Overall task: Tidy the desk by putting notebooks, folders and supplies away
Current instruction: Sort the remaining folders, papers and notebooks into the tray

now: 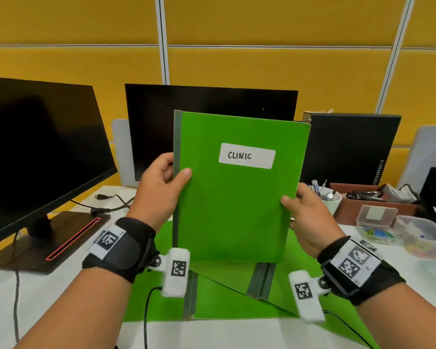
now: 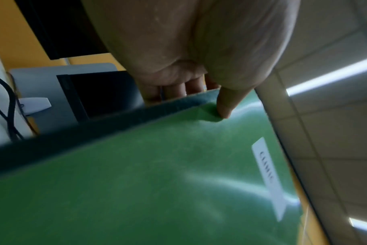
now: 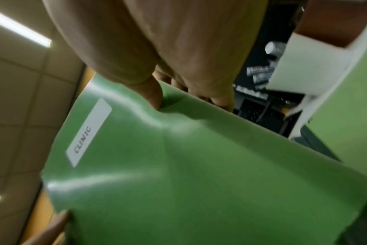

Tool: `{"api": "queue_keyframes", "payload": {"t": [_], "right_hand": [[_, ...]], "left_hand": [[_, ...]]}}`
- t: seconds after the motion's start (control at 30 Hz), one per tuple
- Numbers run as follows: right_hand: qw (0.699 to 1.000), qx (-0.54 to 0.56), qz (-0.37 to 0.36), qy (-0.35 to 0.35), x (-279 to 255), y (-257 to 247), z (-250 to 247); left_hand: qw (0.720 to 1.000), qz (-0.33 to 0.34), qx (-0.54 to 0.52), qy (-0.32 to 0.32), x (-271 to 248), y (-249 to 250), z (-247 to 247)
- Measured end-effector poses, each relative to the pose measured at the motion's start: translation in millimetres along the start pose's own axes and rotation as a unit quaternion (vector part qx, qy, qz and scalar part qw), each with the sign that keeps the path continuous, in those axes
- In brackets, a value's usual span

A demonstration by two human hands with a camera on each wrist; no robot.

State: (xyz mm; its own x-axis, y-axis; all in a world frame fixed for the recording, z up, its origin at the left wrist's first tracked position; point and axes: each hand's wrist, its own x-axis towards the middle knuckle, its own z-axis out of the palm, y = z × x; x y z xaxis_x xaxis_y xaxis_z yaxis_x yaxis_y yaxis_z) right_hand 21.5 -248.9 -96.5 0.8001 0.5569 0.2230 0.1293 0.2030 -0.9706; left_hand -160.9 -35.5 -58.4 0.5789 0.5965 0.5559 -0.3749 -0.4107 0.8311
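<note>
A green folder (image 1: 232,202) with a white label reading CLINIC is held upright above the desk, its dark spine on the left. My left hand (image 1: 161,182) grips the spine edge, thumb on the front cover and fingers behind. My right hand (image 1: 305,212) pinches the right edge the same way. The left wrist view shows the folder (image 2: 157,174) under my left hand (image 2: 199,86). The right wrist view shows the folder (image 3: 189,165) under my right hand (image 3: 178,92). More green folders (image 1: 224,293) lie flat on the desk below it.
Two dark monitors (image 1: 35,152) (image 1: 186,109) stand at the left and centre, a black file box (image 1: 350,149) at the right. A white pen cup (image 1: 331,197), a brown tray (image 1: 373,200) and clear boxes of clips (image 1: 375,222) sit at right. Cables (image 1: 111,200) run behind.
</note>
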Motion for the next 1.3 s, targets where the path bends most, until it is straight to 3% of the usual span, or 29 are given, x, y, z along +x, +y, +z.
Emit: {"api": "queue_keyframes", "payload": {"t": [0.1, 0.23, 0.4, 0.6, 0.87, 1.07, 1.3], "right_hand": [[0.998, -0.035, -0.053, 0.019, -19.7, -13.6, -26.4], [0.991, -0.076, -0.097, 0.059, -23.2, -10.8, -47.2], [0.993, -0.117, 0.009, 0.011, -21.7, 28.5, -53.6], [0.977, -0.161, 0.137, -0.029, -25.5, 56.6, -57.0], [0.974, -0.162, 0.157, 0.008, -15.9, 52.4, -62.3], [0.966, -0.192, 0.175, -0.005, -23.3, 52.7, -60.7], [0.977, -0.178, 0.115, 0.041, -25.6, 29.1, -73.8]], "left_hand": [[0.994, -0.048, 0.049, -0.083, -9.0, -14.9, 20.8], [0.992, -0.102, 0.035, -0.068, -23.4, -30.2, 45.1], [0.991, -0.132, 0.005, -0.032, -29.4, -41.9, 51.8], [0.974, -0.217, 0.037, -0.056, -32.8, -61.3, 50.3], [0.966, -0.240, 0.050, -0.077, -34.3, -61.2, 55.8], [0.937, -0.291, 0.130, -0.146, -48.6, -61.2, 56.1], [0.957, -0.254, 0.083, -0.117, -37.6, -52.1, 74.6]]}}
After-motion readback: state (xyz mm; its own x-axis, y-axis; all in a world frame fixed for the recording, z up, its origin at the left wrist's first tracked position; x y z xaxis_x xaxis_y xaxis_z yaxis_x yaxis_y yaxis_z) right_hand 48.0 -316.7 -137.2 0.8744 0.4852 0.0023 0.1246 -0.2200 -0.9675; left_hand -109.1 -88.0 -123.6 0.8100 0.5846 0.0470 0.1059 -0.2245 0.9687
